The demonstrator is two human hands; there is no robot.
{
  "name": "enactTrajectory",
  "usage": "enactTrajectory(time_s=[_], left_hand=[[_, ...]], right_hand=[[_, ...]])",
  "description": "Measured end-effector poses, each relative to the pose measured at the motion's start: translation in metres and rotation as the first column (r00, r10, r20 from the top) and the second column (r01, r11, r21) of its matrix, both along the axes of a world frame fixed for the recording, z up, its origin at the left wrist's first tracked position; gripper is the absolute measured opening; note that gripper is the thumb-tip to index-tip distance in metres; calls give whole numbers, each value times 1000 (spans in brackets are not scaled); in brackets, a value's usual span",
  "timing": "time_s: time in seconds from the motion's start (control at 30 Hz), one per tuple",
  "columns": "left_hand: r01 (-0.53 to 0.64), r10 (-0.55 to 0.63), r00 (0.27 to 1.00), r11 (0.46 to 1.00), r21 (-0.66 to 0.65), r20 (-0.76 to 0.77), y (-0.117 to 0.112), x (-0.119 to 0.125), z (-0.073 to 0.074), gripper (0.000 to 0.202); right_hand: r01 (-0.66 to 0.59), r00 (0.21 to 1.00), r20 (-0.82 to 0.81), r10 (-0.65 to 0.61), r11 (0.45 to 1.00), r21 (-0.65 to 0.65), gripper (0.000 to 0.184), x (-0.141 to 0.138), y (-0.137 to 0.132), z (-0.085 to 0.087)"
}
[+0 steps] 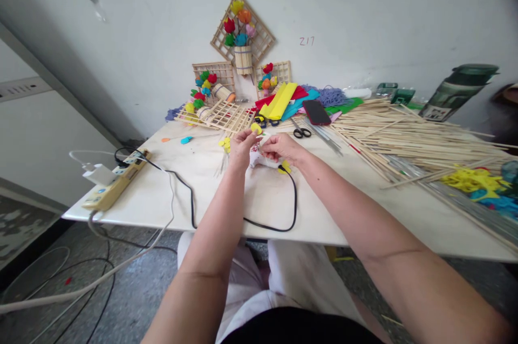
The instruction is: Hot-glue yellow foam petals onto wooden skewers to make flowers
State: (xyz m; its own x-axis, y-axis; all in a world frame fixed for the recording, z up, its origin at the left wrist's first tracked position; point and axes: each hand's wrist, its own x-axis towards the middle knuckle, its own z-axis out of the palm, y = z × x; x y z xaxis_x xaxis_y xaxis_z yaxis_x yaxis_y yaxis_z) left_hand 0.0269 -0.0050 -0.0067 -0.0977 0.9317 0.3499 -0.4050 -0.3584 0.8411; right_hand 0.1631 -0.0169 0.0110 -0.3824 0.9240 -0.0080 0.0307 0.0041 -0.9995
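Head view, table (267, 198): black cord (295, 198) loops close to the front edge, where a forearm could snag it and jerk the tool.
Power strip (117, 184): near the left edge; a hard tug on that cord could drag it.
Right hand (282, 148): fingers bunched at the tool; what they grip, I cannot tell.
Left hand (242, 145): fingertips pinched shut on the disc.
White corded tool (265, 161): mid-table, between both hands; if hot (the view doesn't say), it could burn fingers.
Yellow disc (256, 128): raised, clear of the back edge; squeezing could crease it.
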Motion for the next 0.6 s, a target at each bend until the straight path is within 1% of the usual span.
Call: enactTrajectory(time_s=[0.13,0.23,0.37,0.47,0.6], left_hand=[[0,1,999,999,-43,38,1,-4,0,24],[1,2,999,996,-85,33,2,-6,0,24],[-19,19,1000,989,-144,3,3,-9,0,23],[-22,23,1000,986,-166,7,4,-9,-1,23],[-4,8,1000,987,-160,25,3,-9,-1,22]], right_hand=[[75,995,58,-81,991,109,11,11,3,5],[6,993,119,-25,988,152,10,17,0,12],[-102,963,263,59,983,153,9,20,-7,21],[-126,938,340,69,981,149,10,18,-9,22],[-117,915,401,43,980,163,10,17,-8,21]])
